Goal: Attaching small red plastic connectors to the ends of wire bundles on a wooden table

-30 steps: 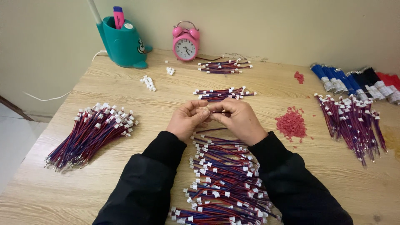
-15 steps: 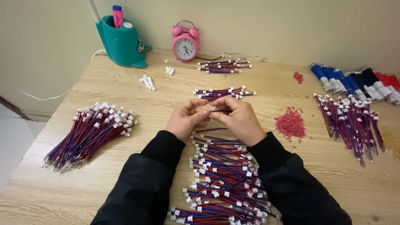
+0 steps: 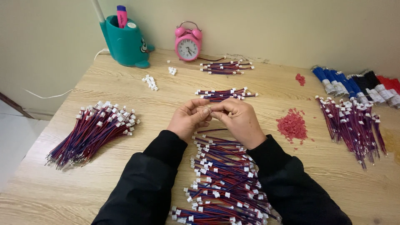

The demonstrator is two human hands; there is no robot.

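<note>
Pinching: left hand (image 3: 188,118) and right hand (image 3: 238,118), fingertips met on something too small to tell.
Below: wire harness pile (image 3: 223,179).
Beyond: small harness bundle (image 3: 226,94).

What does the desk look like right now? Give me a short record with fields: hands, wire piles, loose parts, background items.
left hand: fingertips meet the right hand's, pinching something small, too small to identify
right hand: raised above the near wire pile
wire piles: left bundle; right bundle; two small bundles behind the hands
loose parts: red bits heap; white connectors
background: pink alarm clock; teal pen holder; blue, black and red rolls
surface: wooden table
</note>
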